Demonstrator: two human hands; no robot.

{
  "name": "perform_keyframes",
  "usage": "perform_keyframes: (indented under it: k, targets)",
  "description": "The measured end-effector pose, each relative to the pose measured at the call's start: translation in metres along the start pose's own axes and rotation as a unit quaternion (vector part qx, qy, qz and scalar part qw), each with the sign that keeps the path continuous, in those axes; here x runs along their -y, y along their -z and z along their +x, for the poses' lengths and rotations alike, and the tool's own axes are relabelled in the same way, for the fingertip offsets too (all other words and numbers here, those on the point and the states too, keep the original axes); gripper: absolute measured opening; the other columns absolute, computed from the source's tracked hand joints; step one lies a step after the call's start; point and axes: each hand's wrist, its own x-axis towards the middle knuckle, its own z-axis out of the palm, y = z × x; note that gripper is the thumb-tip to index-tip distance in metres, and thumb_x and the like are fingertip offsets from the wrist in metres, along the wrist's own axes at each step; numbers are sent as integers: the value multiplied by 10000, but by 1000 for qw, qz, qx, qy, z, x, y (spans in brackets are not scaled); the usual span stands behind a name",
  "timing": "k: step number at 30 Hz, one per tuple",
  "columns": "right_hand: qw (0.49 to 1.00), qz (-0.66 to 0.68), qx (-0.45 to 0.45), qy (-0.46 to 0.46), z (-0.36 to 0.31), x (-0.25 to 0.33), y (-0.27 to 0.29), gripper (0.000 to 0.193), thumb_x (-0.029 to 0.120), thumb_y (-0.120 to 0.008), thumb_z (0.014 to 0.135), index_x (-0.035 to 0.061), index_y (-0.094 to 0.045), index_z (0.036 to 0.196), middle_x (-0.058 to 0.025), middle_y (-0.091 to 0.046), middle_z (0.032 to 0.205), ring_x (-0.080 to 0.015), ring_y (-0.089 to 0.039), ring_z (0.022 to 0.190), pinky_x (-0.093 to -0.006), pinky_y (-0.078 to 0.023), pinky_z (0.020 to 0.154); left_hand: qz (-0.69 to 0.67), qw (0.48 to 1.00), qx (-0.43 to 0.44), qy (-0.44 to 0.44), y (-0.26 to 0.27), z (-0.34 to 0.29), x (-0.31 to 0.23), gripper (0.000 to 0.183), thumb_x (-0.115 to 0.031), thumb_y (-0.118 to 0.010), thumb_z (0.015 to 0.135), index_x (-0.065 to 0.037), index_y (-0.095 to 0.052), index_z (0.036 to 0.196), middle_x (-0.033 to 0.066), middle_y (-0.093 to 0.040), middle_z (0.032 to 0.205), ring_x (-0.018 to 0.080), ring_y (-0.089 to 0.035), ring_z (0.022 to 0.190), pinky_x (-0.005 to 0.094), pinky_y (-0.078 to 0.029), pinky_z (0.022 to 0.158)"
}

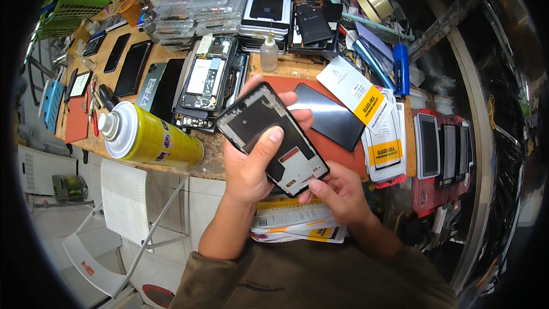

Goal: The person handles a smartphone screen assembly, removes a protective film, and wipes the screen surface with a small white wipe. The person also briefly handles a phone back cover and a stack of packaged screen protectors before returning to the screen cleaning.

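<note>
Cluttered wooden bench (213, 151) across the upper frame. Phone housing (289, 141) mid-frame, tilted. Probably light, stiff, slick, thin-edged; hold by the rim, don't flex. It lies across the left hand (243, 169), which grips it: thumb on the upturned face, fingers wrapping from behind to the upper-right edge. Right hand (344, 194) pinches the lower-right corner. Dark panel (329, 117) just beyond, right; yellow spray can (157, 137) left.

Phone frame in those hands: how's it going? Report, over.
Left hand gripping the phone frame. Right hand at its lower corner. Nothing in the way; yellow spray can apart, to the left.
</note>
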Motion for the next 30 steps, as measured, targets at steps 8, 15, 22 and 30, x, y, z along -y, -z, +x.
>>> perform_keyframes:
  k: [8, 15, 22, 30]
  targets:
    - [1000, -6, -7, 22, -9, 0, 1, 252, 54, -584, 1059, -65, -569, 1281, -127, -694, 1135, -156, -708, 959, -299, -567, 883, -41, 998, -10, 45, -5, -6, -5, 831, -43, -662, 958, -110, -198, 1644, 289, -551, 1432, 406, -664, 1234, 547, -552, 1074]
    - [999, -7, -1, 38, -13, -1, -1, 275, 45, -583, 1059, -76, -561, 1304, -119, -689, 1127, -144, -698, 970, -300, -567, 896, -53, 997, 22, 46, 1, -4, -4, 807, -57, -648, 986, -90, -191, 1649, 303, -532, 1447, 423, -622, 1290, 535, -527, 1101]
    - [999, -5, -13, 42, -16, -1, -4, 233, 41, -585, 1055, -76, -573, 1256, -111, -685, 1102, -138, -697, 954, -296, -569, 882, -54, 998, 2, 43, 1, -4, 0, 780, -50, -638, 995, -108, -205, 1641, 232, -600, 1358, 334, -688, 1185, 507, -578, 1037]
    - [999, -10, -15, 40, -16, 0, -2, 232, 50, -586, 1057, -72, -577, 1254, -116, -691, 1098, -139, -702, 942, -292, -568, 866, -53, 997, -25, 56, -4, -5, -1, 807, -42, -667, 978, -134, -208, 1635, 181, -637, 1297, 286, -714, 1122, 509, -586, 1018]
